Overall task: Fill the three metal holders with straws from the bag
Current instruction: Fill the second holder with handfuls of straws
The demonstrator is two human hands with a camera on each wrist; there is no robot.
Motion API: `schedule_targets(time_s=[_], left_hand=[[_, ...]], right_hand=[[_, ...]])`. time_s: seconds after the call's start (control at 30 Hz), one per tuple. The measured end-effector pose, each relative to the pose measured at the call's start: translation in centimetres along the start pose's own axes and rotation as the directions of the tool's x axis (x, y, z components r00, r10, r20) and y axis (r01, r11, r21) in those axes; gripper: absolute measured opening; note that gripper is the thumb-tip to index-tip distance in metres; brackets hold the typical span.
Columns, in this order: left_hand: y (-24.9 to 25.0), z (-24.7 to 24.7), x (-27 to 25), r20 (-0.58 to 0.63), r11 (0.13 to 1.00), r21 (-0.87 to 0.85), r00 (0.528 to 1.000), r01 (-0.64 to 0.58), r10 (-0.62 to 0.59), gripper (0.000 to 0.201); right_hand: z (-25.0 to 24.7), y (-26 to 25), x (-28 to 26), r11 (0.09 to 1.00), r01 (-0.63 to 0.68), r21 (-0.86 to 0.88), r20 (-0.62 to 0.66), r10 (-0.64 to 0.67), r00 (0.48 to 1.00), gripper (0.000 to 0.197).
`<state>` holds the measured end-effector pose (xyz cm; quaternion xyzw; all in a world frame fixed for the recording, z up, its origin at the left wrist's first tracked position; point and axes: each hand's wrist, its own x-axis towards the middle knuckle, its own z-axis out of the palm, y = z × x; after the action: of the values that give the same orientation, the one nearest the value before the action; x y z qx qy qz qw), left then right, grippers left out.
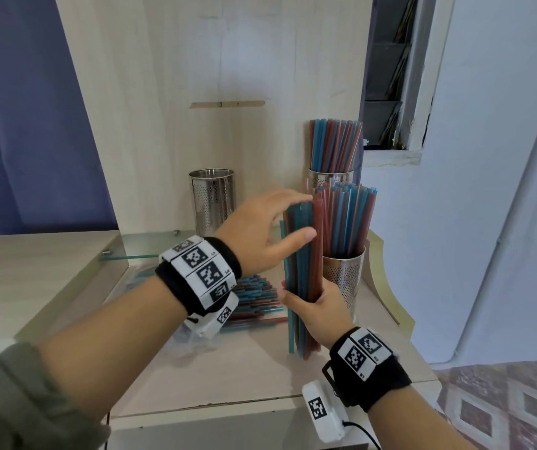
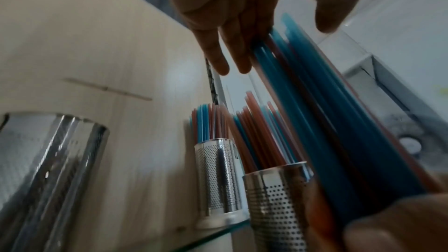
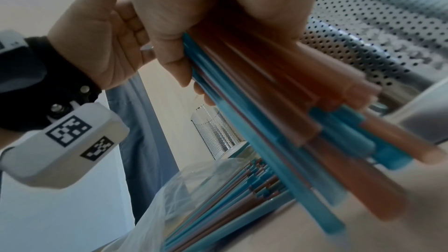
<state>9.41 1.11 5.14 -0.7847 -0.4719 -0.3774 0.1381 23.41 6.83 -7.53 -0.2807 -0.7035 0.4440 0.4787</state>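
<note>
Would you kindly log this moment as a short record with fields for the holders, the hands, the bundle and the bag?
Holders filled: rear right holder and front right holder, both with blue and red straws
Holder empty: left holder
Right hand: grips the bundle low down
Left hand: fingers straight, touching the bundle's top
Bundle: upright, in front of the front right holder
Bag: lies on the counter, straws still inside
</note>
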Motion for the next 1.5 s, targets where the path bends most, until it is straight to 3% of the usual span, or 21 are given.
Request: schedule_targets(time_s=[0.1, 0.2, 0.27, 0.33, 0.4, 0.47, 0.57, 0.63, 0.73, 0.87, 0.97, 1.13, 1.27, 1.5], left_hand=[[0.1, 0.3, -0.5, -0.101, 0.99, -0.14, 0.995, 0.007, -0.021, 0.053], [0.6, 1.0, -0.3, 0.027, 0.996, -0.041, 0.996, -0.08, 0.081, 0.051], [0.7, 1.5, -0.4, 0.118, 0.997, -0.031, 0.99, -0.073, 0.076, 0.05], [0.5, 1.5, -0.4, 0.068, 0.989, -0.14, 0.996, -0.041, 0.051, 0.046], [-0.2, 1.4, -0.3, -0.052, 0.969, -0.247, 0.998, 0.017, -0.031, 0.046], [-1.4, 2.0, -0.3, -0.122, 0.938, -0.315, 0.974, 0.143, -0.19, 0.054], [-2.9, 4.5, -0.7, -0.014, 0.859, -0.312, 0.903, 0.405, -0.43, 0.068], [-3.4, 6.5, -1.2, 0.09, 0.819, -0.305, 0.871, 0.486, -0.483, 0.078], [-3.3, 8.6, -1.0, 0.217, 0.809, -0.273, 0.852, 0.521, -0.476, 0.094], [-3.0, 10.4, 0.4, 0.298, 0.802, -0.295, 0.848, 0.519, -0.439, 0.111], [-3.3, 11.7, 0.7, 0.289, 0.786, -0.356, 0.86, 0.505, -0.422, 0.115], [-2.8, 12.6, 0.3, 0.226, 0.773, -0.467, 0.903, 0.43, -0.366, 0.109], [-2.9, 13.0, -0.4, 0.206, 0.769, -0.453, 0.892, 0.452, -0.403, 0.113], [-3.2, 13.8, -0.9, 0.195, 0.799, -0.381, 0.885, 0.466, -0.423, 0.122]], right_hand=[[-0.6, 0.2, 0.1, 0.999, -0.029, 0.016, 0.012, 0.029, 1.0, 0.015], [-0.7, 0.2, 0.1, 0.999, -0.033, 0.026, 0.03, 0.032, 0.999, 0.019], [-0.6, 0.2, -0.1, 0.999, -0.03, 0.024, 0.031, 0.03, 0.999, 0.022], [-1.0, -0.2, -0.2, 0.999, -0.042, 0.024, 0.031, 0.041, 0.999, 0.022], [-2.0, -1.4, 0.0, 0.998, -0.053, 0.018, 0.021, 0.053, 0.998, 0.019], [-3.6, -3.6, 0.4, 0.999, -0.011, 0.04, 0.002, 0.011, 1.0, 0.018], [-6.6, -8.1, 1.8, 0.987, 0.102, 0.123, -0.046, -0.097, 0.994, 0.019], [-8.8, -10.6, 3.5, 0.979, 0.168, 0.118, -0.065, -0.161, 0.985, 0.014], [-10.9, -12.8, 6.1, 0.971, 0.219, 0.093, -0.068, -0.213, 0.975, 0.008], [-11.0, -12.3, 8.6, 0.974, 0.176, 0.145, -0.059, -0.169, 0.984, 0.011], [-10.3, -11.2, 9.3, 0.983, 0.15, 0.109, -0.024, -0.148, 0.989, 0.014], [-9.1, -9.3, 9.3, 0.982, 0.189, 0.028, -0.093, -0.186, 0.978, 0.011], [-8.1, -8.1, 9.2, 0.97, 0.241, -0.012, -0.155, -0.24, 0.958, 0.01], [-6.7, -5.1, 8.2, 0.972, 0.234, 0.007, -0.234, -0.226, 0.946, 0.014]])
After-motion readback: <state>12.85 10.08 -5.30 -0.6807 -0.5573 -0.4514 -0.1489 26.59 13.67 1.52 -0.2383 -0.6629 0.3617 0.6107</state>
